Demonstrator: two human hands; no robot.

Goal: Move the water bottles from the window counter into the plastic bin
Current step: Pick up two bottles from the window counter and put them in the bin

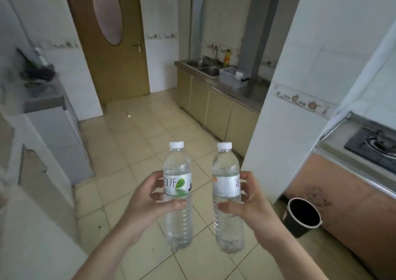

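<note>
I hold two clear water bottles with white caps upright in front of me, above the tiled floor. My left hand [147, 202] is shut around the middle of the left bottle [177, 170], whose label shows a green leaf. My right hand [249, 207] is shut around the right bottle [226, 168], thumb in front, fingers behind the label. Far ahead on the steel sink counter stands a grey plastic bin [230, 79] with some items inside it. The window counter is out of view.
A steel sink [211, 71] with a tap lies left of the bin. A white tiled pillar [295, 100] stands at right, a gas stove [375, 144] behind it and a black bucket [303, 215] on the floor. A wooden door [111, 44] is at the back.
</note>
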